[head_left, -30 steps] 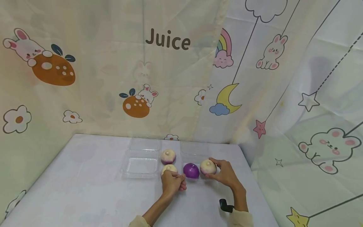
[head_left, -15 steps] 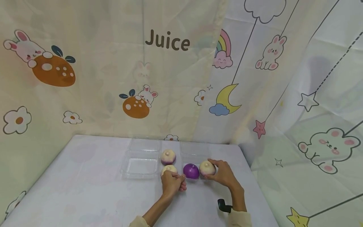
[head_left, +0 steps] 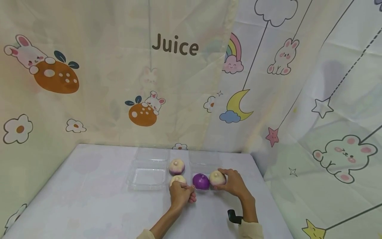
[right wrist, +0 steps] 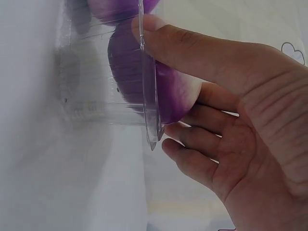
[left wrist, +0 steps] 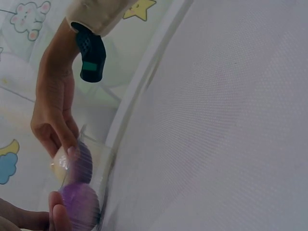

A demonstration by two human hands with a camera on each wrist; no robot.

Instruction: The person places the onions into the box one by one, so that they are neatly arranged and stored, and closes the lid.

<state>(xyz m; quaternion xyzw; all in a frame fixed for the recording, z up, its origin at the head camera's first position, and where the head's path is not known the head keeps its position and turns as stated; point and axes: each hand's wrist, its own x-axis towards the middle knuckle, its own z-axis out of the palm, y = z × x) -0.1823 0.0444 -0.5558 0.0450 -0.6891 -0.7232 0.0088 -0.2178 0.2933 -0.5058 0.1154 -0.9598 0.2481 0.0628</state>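
Observation:
In the head view my right hand (head_left: 236, 184) grips a cream-and-purple onion (head_left: 217, 178) in the right side of a clear plastic clamshell box (head_left: 204, 158). The right wrist view shows my thumb outside the clear box rim (right wrist: 150, 101) and that onion (right wrist: 175, 94) partly above the rim. Beside it in the box lies a deep purple onion (head_left: 201, 181). My left hand (head_left: 180, 195) has curled fingers, with fingertips at the box's near left corner. Just behind that hand, partly hidden, is another cream onion (head_left: 178, 179); a further one (head_left: 177, 166) sits farther back.
A second clear clamshell box (head_left: 149, 175) lies open to the left, its lid toward the back. The white table (head_left: 89, 199) meets a printed curtain (head_left: 104, 83) at its back edge. A black strap piece (head_left: 234, 217) hangs by my right wrist.
My right hand and its onion have shifted slightly left, closer to the purple onion. The left hand has stayed in place. The head view has tilted up a little.

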